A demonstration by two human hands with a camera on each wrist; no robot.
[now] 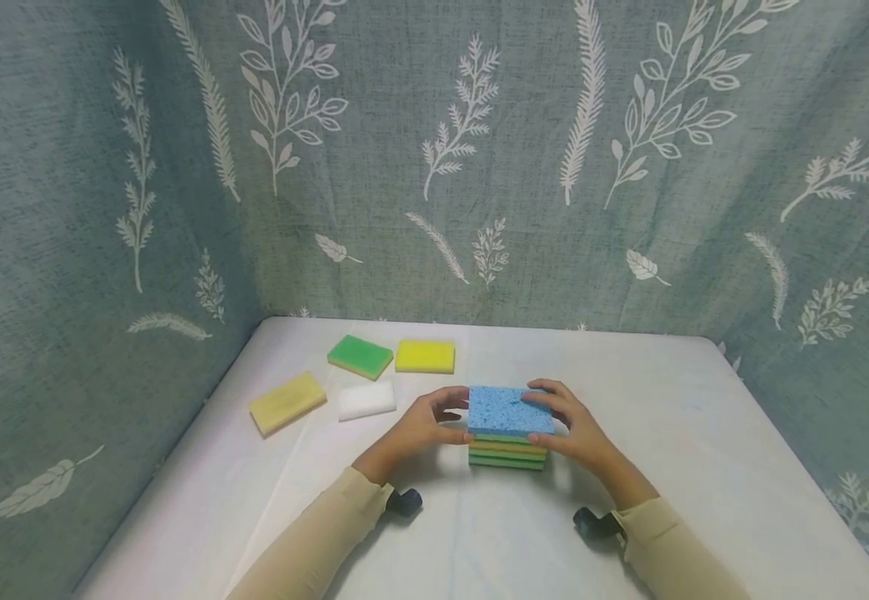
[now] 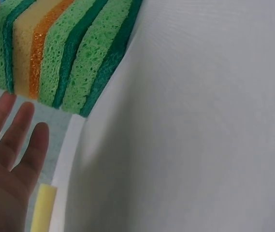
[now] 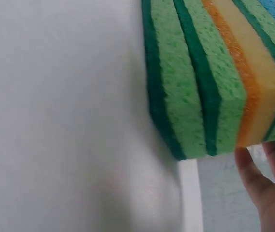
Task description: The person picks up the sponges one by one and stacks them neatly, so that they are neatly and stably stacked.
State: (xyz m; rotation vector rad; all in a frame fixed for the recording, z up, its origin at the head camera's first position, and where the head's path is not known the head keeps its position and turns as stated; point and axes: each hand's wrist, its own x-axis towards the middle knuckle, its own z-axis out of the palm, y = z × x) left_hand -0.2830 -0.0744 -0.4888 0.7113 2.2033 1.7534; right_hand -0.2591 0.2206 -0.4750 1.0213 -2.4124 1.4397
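Observation:
A stack of sponges [image 1: 506, 453] stands on the table, with green layers and a yellow-and-orange one between them. On its top lies a speckled blue sponge [image 1: 505, 408]. My left hand [image 1: 428, 419] is at the stack's left side, its thumb at the blue sponge's front corner. In the left wrist view its fingers [image 2: 19, 116] reach out fairly straight beside the stack's end. My right hand [image 1: 572, 423] holds the blue sponge's right end, a finger over the top and the thumb at the front. The right wrist view shows fingertips [image 3: 243, 157] by the layers below.
Left of the stack lie a green sponge [image 1: 361, 357], a bright yellow sponge [image 1: 425, 356], a white sponge [image 1: 367, 400] and a tan-yellow sponge [image 1: 287, 403]. A white cloth covers the table [image 1: 674, 400]. Leaf-patterned curtains [image 1: 524, 167] hang behind and at both sides.

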